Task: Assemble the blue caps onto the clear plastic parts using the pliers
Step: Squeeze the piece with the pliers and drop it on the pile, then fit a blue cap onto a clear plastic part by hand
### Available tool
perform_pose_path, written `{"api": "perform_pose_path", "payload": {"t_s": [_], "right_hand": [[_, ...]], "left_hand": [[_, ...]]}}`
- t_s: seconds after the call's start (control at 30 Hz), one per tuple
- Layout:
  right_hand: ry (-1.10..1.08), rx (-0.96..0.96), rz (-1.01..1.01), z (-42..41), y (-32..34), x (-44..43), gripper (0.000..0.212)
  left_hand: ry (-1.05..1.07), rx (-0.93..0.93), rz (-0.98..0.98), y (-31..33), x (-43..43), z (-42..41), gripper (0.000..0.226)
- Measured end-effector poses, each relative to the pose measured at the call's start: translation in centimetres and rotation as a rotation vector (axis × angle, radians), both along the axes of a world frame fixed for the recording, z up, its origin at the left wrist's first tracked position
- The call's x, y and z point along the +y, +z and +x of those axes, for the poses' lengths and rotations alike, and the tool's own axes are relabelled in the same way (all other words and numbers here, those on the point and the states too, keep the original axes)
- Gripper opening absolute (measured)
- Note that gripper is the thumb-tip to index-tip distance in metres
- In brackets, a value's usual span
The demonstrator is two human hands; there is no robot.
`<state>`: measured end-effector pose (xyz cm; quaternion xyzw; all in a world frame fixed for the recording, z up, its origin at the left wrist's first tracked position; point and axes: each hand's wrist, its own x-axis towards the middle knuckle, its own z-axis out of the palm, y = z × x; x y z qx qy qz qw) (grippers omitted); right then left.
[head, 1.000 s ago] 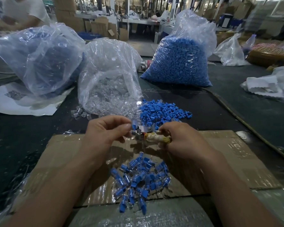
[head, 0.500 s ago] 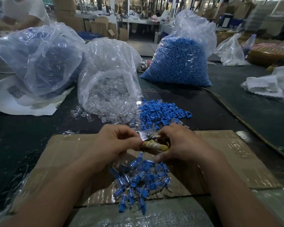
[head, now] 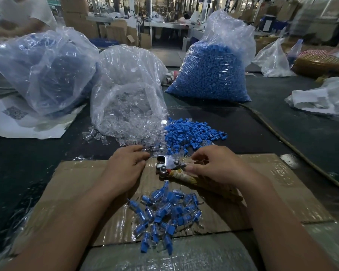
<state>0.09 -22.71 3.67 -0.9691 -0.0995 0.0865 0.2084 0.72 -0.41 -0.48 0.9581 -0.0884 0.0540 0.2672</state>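
My right hand grips the cloth-wrapped handles of the metal pliers, whose jaws point left with nothing visible between them. My left hand reaches forward, its fingertips touching the loose clear plastic parts spilled from the clear bag. Just right of them lies a loose pile of blue caps. A heap of assembled blue-and-clear pieces sits on the taped cardboard sheet below both hands.
A big bag of blue caps stands at the back right, and a large bluish bag at the back left on white paper. Crumpled plastic bags lie at the far right. A person in white works at the far left.
My left hand left the pliers' jaws and moved forward-left to the loose clear parts. The pliers now lie lower, over the cardboard, with the jaws exposed.
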Motion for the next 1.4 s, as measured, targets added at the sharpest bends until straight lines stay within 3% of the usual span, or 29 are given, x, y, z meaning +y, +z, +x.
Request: {"api": "perform_pose_path", "payload": {"t_s": [0.13,0.33,0.53,0.77,1.17,1.27,1.4], "right_hand": [[-0.018,-0.036,0.003,0.3,-0.2,0.0,0.037],[-0.080,-0.209,0.028,1.2,-0.9,0.3,0.018],[-0.064,-0.313,0.038,2.5,-2.1,1.3,0.021],[-0.075,-0.257,-0.052,3.4,-2.6,1.7,0.028],[-0.075,-0.232,-0.047,3.3,-2.6,1.8,0.018],[-0.104,-0.251,0.085,3.2,-2.3,1.4,0.014],[-0.167,-0.282,0.260,3.0,-1.8,0.9,0.029]], "left_hand": [[0.020,-0.034,-0.045,0.0,-0.1,-0.1,0.031],[0.174,-0.161,-0.362,0.8,-0.2,-1.2,0.028],[0.081,0.004,-0.796,1.9,-1.2,-2.4,0.033],[0.066,0.066,-0.821,1.9,-1.3,-2.4,0.017],[0.084,0.145,-0.924,1.9,-1.2,-2.5,0.010],[0.081,0.141,-0.923,2.1,-1.3,-2.5,0.010],[0.072,0.147,-0.918,2.2,-1.3,-2.6,0.010]]}}
